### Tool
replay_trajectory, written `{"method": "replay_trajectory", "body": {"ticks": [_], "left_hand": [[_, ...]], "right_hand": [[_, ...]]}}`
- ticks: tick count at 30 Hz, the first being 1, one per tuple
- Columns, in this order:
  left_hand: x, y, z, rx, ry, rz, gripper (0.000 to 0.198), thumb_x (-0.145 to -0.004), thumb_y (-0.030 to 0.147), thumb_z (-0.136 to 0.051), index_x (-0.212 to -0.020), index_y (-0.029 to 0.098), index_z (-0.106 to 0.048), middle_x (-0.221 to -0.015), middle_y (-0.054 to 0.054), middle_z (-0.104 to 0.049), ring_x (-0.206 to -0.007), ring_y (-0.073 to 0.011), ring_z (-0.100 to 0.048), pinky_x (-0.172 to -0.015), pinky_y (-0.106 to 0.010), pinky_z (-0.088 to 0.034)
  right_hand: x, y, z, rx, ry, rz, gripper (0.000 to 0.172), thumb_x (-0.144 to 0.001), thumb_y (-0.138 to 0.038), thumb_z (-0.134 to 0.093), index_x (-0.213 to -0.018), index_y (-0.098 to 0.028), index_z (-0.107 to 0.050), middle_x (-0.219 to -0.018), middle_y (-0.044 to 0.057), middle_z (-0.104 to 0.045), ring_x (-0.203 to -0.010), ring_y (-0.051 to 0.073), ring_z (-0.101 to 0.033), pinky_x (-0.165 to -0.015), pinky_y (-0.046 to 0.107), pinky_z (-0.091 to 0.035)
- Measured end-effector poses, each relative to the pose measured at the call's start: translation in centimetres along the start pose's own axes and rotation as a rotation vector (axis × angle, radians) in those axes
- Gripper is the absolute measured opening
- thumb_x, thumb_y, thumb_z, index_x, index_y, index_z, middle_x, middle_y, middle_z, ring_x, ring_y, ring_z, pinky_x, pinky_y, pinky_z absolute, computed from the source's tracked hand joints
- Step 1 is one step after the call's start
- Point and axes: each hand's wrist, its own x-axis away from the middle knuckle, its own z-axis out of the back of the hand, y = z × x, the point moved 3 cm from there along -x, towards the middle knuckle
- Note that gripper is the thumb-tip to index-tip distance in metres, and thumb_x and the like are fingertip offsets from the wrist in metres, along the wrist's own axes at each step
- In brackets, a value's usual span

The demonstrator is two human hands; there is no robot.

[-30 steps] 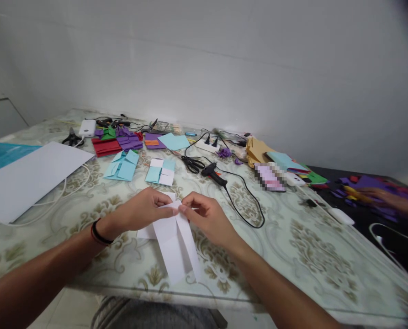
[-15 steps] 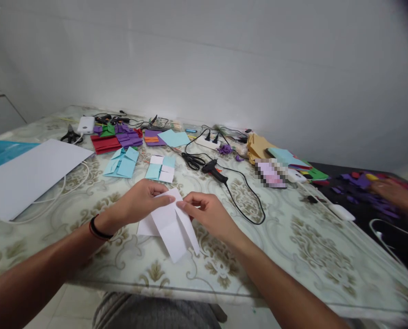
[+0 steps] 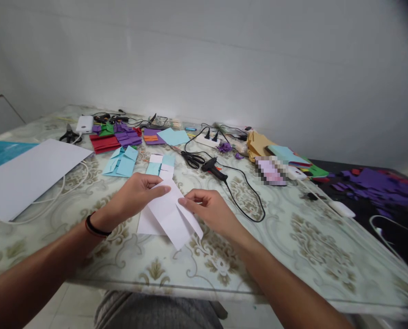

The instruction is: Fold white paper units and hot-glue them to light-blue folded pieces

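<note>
Between my two hands, tilted above the table, is a folded white sheet of paper (image 3: 171, 210). My left hand (image 3: 144, 192) pinches its upper left corner, thumb on top. On the right side, my right hand (image 3: 204, 205) grips a folded flap between thumb and fingers. Another white paper (image 3: 149, 225) lies partly hidden under the held one. Just beyond my left hand is a woven square of white and light blue strips (image 3: 167, 162), with a light blue folded paper (image 3: 121, 162) to its left.
Scissors (image 3: 192, 159) and a black glue gun (image 3: 214, 169) with a looping cord lie ahead. A white power strip (image 3: 207, 140) sits behind them. Large white sheets (image 3: 35, 176) cover the left. Purple paper pieces (image 3: 371, 187) lie on a black surface at right.
My left hand has shifted slightly away from me with the paper's upper corner. The sheet's near end has risen a little. At far right, the other person's hand has mostly left the view.
</note>
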Motion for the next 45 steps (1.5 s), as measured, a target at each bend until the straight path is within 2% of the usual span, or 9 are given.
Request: {"method": "replay_trajectory", "body": {"ticks": [8, 13, 16, 25, 29, 35, 39, 42, 45], "left_hand": [[-0.3, 0.0, 0.3, 0.049, 0.048, 0.005, 0.037, -0.086, 0.047, -0.070, -0.070, 0.014, -0.064, -0.063, 0.003, -0.052, -0.057, -0.0097, -0.046, -0.051, -0.021, -0.031], [-0.4, -0.2, 0.0, -0.016, -0.080, 0.049, 0.030, -0.079, 0.044, -0.076, -0.080, 0.014, -0.072, -0.068, -0.001, -0.064, -0.062, -0.0140, -0.056, -0.052, -0.023, -0.037], [-0.4, -0.2, -0.2, -0.107, -0.127, 0.020, 0.030, -0.078, 0.043, -0.078, -0.085, 0.014, -0.076, -0.069, -0.001, -0.065, -0.063, -0.0137, -0.055, -0.053, -0.022, -0.037], [-0.6, 0.0, 0.5, -0.111, -0.018, 0.052, 0.032, -0.076, 0.045, -0.079, -0.084, 0.014, -0.075, -0.064, 0.002, -0.061, -0.058, -0.0108, -0.049, -0.050, -0.021, -0.032], [-0.7, 0.1, 0.4, -0.170, -0.146, 0.018, 0.026, -0.076, 0.038, -0.078, -0.086, 0.015, -0.075, -0.071, -0.001, -0.068, -0.065, -0.0136, -0.057, -0.056, -0.021, -0.039], [-0.5, -0.6, -0.8, -0.313, -0.331, 0.031, 0.030, -0.082, 0.040, -0.073, -0.098, 0.015, -0.080, -0.078, -0.005, -0.077, -0.069, -0.0170, -0.064, -0.059, -0.022, -0.042], [-0.6, -0.9, -1.1, -0.289, -0.357, 0.022, 0.028, -0.083, 0.039, -0.072, -0.093, 0.014, -0.081, -0.080, -0.005, -0.079, -0.067, -0.0158, -0.062, -0.058, -0.022, -0.040], [-0.8, -1.1, -0.8, -0.226, -0.339, 0.063, 0.028, -0.081, 0.040, -0.074, -0.090, 0.015, -0.081, -0.074, -0.003, -0.075, -0.062, -0.0137, -0.057, -0.055, -0.021, -0.036], [-0.8, -1.2, -0.8, -0.170, -0.393, 0.101, 0.030, -0.083, 0.043, -0.073, -0.091, 0.015, -0.079, -0.069, -0.001, -0.069, -0.057, -0.0118, -0.051, -0.051, -0.020, -0.031]], "right_hand": [[0.0, 0.3, 0.1, -0.039, -0.026, -0.066, 0.035, -0.086, -0.051, -0.074, -0.081, -0.016, -0.069, -0.074, 0.000, -0.062, -0.064, 0.012, -0.050, -0.057, 0.025, -0.035], [0.1, 0.2, 0.2, 0.060, -0.113, -0.090, 0.039, -0.085, -0.053, -0.074, -0.076, -0.016, -0.067, -0.064, -0.003, -0.052, -0.058, 0.010, -0.040, -0.053, 0.025, -0.026], [0.1, 0.2, 0.2, 0.095, -0.164, -0.086, 0.039, -0.084, -0.054, -0.074, -0.074, -0.016, -0.068, -0.063, -0.003, -0.052, -0.058, 0.010, -0.039, -0.052, 0.026, -0.026], [-0.6, 0.1, 2.0, 0.113, -0.101, -0.113, 0.046, -0.077, -0.061, -0.078, -0.082, -0.015, -0.075, -0.064, -0.002, -0.057, -0.056, 0.010, -0.040, -0.052, 0.026, -0.023], [-0.7, -0.1, 2.5, 0.178, -0.096, -0.066, 0.043, -0.079, -0.058, -0.078, -0.082, -0.015, -0.078, -0.062, -0.002, -0.056, -0.056, 0.010, -0.038, -0.052, 0.026, -0.023], [-0.4, 0.1, 1.2, 0.233, -0.171, -0.038, 0.036, -0.085, -0.052, -0.076, -0.079, -0.017, -0.078, -0.059, -0.003, -0.055, -0.055, 0.009, -0.038, -0.051, 0.025, -0.025], [-0.5, 0.3, 1.0, 0.230, -0.178, -0.029, 0.032, -0.087, -0.048, -0.075, -0.081, -0.017, -0.079, -0.061, -0.002, -0.059, -0.056, 0.010, -0.040, -0.051, 0.025, -0.026], [-0.7, 0.3, 1.5, 0.198, -0.145, -0.042, 0.028, -0.086, -0.045, -0.075, -0.084, -0.017, -0.079, -0.064, -0.002, -0.061, -0.058, 0.010, -0.043, -0.053, 0.025, -0.028], [-0.7, 0.2, 1.8, 0.189, -0.127, -0.058, 0.027, -0.085, -0.043, -0.075, -0.085, -0.016, -0.079, -0.067, 0.000, -0.065, -0.059, 0.011, -0.046, -0.054, 0.025, -0.030]]}}
